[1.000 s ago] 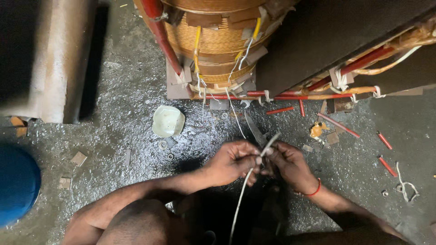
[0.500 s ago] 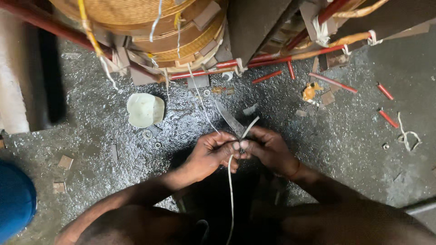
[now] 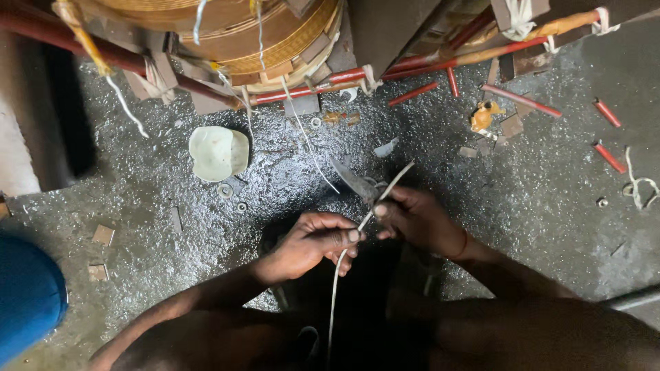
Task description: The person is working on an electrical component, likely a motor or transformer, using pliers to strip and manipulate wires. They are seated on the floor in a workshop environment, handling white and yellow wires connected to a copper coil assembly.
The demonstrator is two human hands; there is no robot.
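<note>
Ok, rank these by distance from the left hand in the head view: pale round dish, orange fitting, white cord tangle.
From the left hand:
1. Pale round dish, up and to its left.
2. Orange fitting, upper right, beyond the right hand.
3. White cord tangle, far right edge.

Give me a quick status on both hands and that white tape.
Left hand pinching white tape. Right hand grips scissors at the tape. Tape's free end pokes past right hand. Nothing between the hands.

Single head-worn view, looking steeply down, close over both hands, onto wet grey speckled concrete floor (image 3: pixel 536 206).
</note>
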